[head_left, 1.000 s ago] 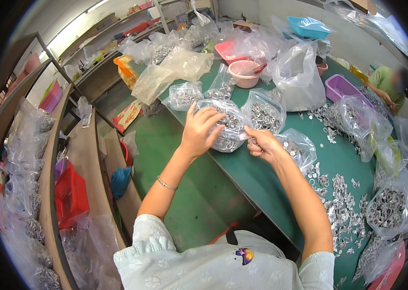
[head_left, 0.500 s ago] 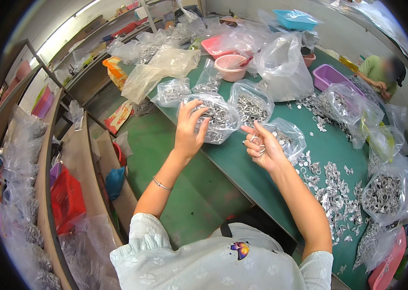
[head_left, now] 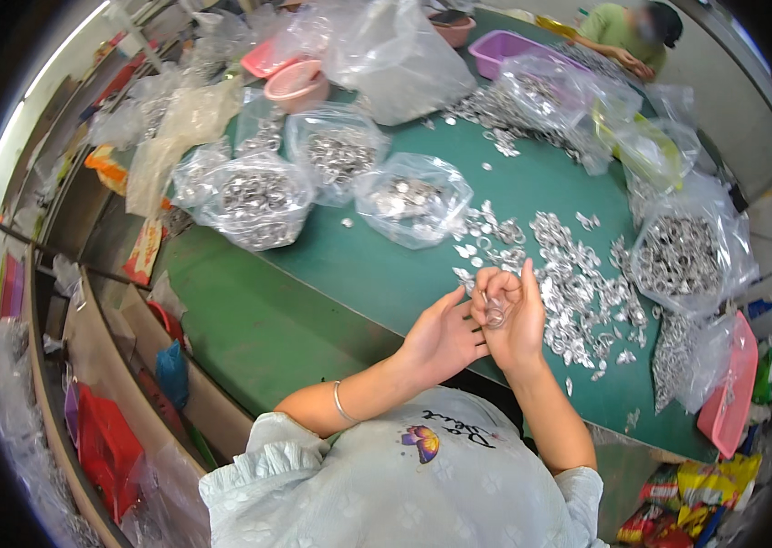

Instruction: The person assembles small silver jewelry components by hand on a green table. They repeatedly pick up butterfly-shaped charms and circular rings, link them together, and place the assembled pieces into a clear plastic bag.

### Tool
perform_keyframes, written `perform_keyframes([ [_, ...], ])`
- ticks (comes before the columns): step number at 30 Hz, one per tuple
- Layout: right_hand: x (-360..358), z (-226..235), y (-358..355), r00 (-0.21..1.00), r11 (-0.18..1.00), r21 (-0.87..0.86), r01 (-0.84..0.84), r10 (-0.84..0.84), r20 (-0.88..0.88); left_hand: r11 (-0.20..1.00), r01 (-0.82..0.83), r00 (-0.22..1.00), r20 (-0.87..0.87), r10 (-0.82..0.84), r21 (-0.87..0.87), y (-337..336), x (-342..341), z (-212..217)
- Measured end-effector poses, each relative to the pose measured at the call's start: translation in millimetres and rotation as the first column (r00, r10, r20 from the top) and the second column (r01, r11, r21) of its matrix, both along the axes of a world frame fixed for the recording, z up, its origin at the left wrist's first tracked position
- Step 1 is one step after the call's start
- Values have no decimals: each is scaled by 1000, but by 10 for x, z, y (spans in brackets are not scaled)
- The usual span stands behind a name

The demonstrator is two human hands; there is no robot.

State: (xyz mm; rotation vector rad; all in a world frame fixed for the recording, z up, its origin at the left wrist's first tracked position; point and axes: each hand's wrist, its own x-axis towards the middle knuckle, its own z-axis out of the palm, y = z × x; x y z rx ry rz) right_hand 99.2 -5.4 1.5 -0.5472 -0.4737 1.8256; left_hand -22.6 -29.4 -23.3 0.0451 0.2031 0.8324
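My right hand [head_left: 516, 331] is palm up, its fingers curled over a few small silvery metal rings [head_left: 496, 314]. Close against it my left hand [head_left: 445, 336] lies palm up, fingers stretched and apart, the tips by the right hand's fingers. Beyond both hands a loose pile of silvery metal pieces [head_left: 578, 297] spreads over the green table [head_left: 349, 283]. Farther off stand opened clear plastic bags of such pieces: a flat one [head_left: 413, 201], a fuller one [head_left: 336, 155], and another [head_left: 258, 201] near the table's left edge.
At the right are a large bag of metal pieces [head_left: 683, 251] and a pink tray [head_left: 733, 393]. A purple basin [head_left: 500, 50] and a pink basket [head_left: 299, 87] stand at the back. A person in green [head_left: 628, 41] works at the far right. Shelves [head_left: 98, 347] run along the left.
Both hands have moved back from the bags toward my body and come together. My left hand has left the bag of rings and turned palm up. The view has swung right.
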Motion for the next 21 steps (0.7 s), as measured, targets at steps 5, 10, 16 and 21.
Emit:
perform_keyframes([
  [5,324,36,-280,723,938,336,82,-288,628,995,1,1000,-14,-3,-98,32,421,83],
  [10,534,-9,-330,578,821,540,186,-536,615,1000,5,1000,-8,-5,-29,99,470,43],
  [16,674,20,-342,503,840,471,270,-540,674,999,-22,999,-50,21,-26,165,410,218],
  [21,861,-14,-371,168,835,547,62,-549,819,997,81,987,-139,-83,-20,121,289,-3],
])
